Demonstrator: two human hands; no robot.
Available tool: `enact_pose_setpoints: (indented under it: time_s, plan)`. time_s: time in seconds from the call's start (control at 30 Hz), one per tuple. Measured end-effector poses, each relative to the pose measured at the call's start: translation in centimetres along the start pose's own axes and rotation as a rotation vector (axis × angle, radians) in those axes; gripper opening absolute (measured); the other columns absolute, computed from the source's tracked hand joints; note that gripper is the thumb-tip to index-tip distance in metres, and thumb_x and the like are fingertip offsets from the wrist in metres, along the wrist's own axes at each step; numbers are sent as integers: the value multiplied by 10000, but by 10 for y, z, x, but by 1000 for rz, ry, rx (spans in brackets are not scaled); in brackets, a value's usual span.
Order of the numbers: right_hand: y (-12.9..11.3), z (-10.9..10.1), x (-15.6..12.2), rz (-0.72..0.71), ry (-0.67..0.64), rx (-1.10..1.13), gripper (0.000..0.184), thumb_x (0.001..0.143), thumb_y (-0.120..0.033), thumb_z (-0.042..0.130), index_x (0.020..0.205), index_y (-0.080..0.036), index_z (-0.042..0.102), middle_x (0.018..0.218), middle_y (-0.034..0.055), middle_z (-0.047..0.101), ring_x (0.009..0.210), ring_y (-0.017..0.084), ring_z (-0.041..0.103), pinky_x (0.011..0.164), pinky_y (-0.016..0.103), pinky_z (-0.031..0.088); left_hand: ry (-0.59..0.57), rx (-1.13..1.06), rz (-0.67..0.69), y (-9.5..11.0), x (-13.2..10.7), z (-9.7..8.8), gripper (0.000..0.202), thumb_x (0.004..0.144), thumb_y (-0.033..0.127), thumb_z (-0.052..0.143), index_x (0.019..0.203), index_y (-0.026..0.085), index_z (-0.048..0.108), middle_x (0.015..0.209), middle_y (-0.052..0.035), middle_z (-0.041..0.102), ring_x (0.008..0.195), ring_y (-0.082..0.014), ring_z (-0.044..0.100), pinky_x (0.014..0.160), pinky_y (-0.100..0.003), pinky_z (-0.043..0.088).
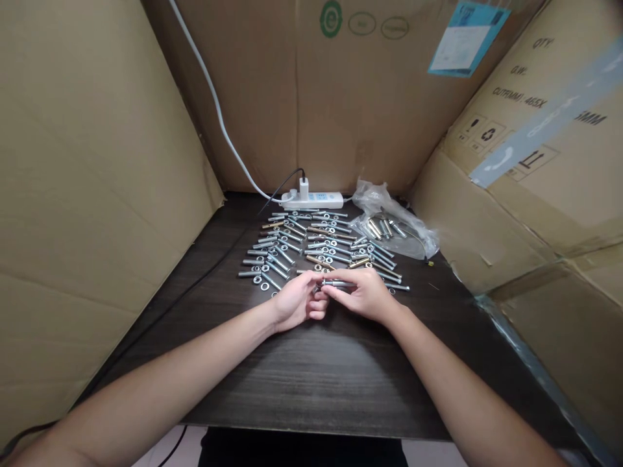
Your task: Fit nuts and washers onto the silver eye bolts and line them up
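Observation:
My right hand (365, 295) pinches a silver metal bolt (338, 283), its fingers closed along the shank. The bolt lies roughly level above the table, with its left end reaching my left hand (299, 301). There my left thumb and forefinger are closed at the bolt's tip. Whatever small piece they may hold is hidden between the fingertips. Just beyond both hands, rows of bolts and metal sleeves lie with loose washers (265, 286) and nuts among them. A few of these pieces, such as a sleeve (318, 262), look brass-coloured.
A clear plastic bag (384, 220) with several bolts sits at the back right. Behind the rows is a white power strip (314, 200) with a plug and cables. A black cable (195, 285) crosses the table's left side. Cardboard walls (97, 162) enclose the dark table (311, 389).

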State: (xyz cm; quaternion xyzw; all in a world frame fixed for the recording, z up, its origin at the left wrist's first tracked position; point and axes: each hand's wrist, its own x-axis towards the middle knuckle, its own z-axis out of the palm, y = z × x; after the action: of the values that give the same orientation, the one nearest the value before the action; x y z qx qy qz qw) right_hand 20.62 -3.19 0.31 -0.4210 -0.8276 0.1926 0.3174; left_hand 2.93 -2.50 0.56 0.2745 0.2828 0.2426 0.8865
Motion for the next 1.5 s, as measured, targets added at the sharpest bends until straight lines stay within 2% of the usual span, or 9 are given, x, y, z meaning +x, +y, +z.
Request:
enact_pose_setpoints:
  time_s: [0.17,0.63,0.77,0.9,1.03,1.2,1.3,1.4,1.5]
  plan:
    - [1,0,0,-7,31,-12,230,825,-325,619,1015,-227,703,855,21,729,579,124,637,545,219,461,-1,9,-4,0,0,0,184,837,301,402,728,154,414,611,44,316,443,-52,234,415,-167,181]
    - [-3,-2,1,8,44,1,224,798,-355,655,966,-214,700,833,8,722,558,109,616,541,210,451,22,-5,-32,1,0,-1,187,843,316,440,761,149,457,610,32,391,443,-56,297,426,-171,215]
    - [-4,-3,1,27,21,14,213,833,-370,618,967,-220,689,849,5,715,613,122,631,604,220,466,13,15,-14,-1,0,-3,193,845,282,424,725,138,469,613,15,418,459,-66,327,436,-186,229]
    - [-4,-5,2,56,26,16,192,886,-324,543,947,-205,682,808,3,709,658,130,644,650,221,463,-23,13,-5,0,0,-3,177,844,248,425,741,126,501,645,-4,449,477,-70,342,448,-195,240]
    - [-2,-7,3,61,27,21,242,929,-296,457,916,-194,676,820,14,708,707,140,651,658,219,456,-43,-5,-15,1,-1,-3,179,854,262,456,763,122,518,655,-1,442,483,-66,332,450,-194,236]
    - [-7,-9,4,80,-61,-98,241,941,-294,430,967,-219,658,779,-3,708,680,146,653,640,228,439,-67,53,-3,-1,-2,-3,206,859,295,482,759,119,517,665,-3,439,511,-68,355,472,-196,253]
    - [-14,-9,4,71,-129,-174,257,954,-301,402,1056,-224,624,746,4,704,681,159,658,633,235,429,-40,143,16,-3,-2,-1,227,836,342,545,774,126,512,683,-2,455,523,-68,372,481,-197,251]
    - [-22,-8,3,47,-172,-225,282,963,-349,384,1106,-222,591,806,20,709,699,171,659,628,245,415,19,215,42,-5,-3,2,258,792,368,613,776,138,496,658,18,437,537,-70,384,482,-188,240]
    - [-27,-7,2,39,-192,-235,299,964,-389,381,1135,-222,561,904,29,707,746,181,660,637,253,407,57,213,72,-6,-3,4,220,752,307,620,745,143,473,634,31,414,550,-72,388,473,-179,229]
